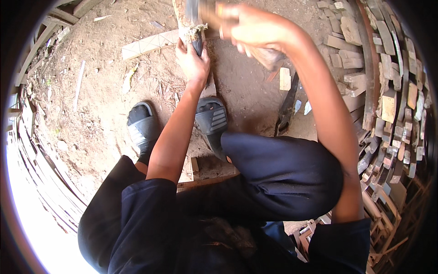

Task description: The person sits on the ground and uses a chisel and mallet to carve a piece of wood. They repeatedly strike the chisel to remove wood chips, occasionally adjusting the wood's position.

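My left hand (194, 64) is closed around a dark, narrow tool (197, 45) with a frayed pale band around it. The tool stands against a narrow wooden piece (180, 18) that passes by my right foot; its exact kind is unclear. My right hand (255, 27), smeared by motion, grips a wooden-handled tool (269, 57) to the right of my left hand. The handle's thick end sticks out below the fist. The blurred brown front part (212, 13) is close beside the dark tool, and I cannot tell whether they touch.
A curved plank (150, 44) marked with lines lies on the dirt ground (100, 64). My sandalled feet (212, 118) rest nearby. Right of them are a small pale block (285, 79) and a long dark tool (288, 107). Stacked wood offcuts (388, 105) line the right side.
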`<action>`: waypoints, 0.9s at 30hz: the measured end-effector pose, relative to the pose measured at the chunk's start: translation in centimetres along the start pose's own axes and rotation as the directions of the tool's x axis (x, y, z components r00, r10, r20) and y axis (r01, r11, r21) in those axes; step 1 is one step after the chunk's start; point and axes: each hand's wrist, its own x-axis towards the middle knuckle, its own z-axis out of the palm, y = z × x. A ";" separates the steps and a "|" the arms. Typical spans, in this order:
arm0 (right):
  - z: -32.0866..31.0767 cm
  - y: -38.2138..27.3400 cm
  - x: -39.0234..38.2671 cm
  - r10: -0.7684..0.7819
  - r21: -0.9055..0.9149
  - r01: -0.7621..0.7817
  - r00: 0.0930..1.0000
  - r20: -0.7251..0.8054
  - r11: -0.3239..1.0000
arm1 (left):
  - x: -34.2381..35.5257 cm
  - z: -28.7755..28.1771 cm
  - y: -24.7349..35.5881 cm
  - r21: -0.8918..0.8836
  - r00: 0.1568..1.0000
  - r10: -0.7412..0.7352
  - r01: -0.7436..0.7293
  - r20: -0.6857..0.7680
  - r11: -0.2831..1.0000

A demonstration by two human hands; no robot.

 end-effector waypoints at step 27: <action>-3.4 -1.9 -4.1 -0.133 0.284 0.099 0.986 0.102 0.954 | -0.7 0.4 -0.2 0.043 0.996 0.089 -0.090 0.012 0.995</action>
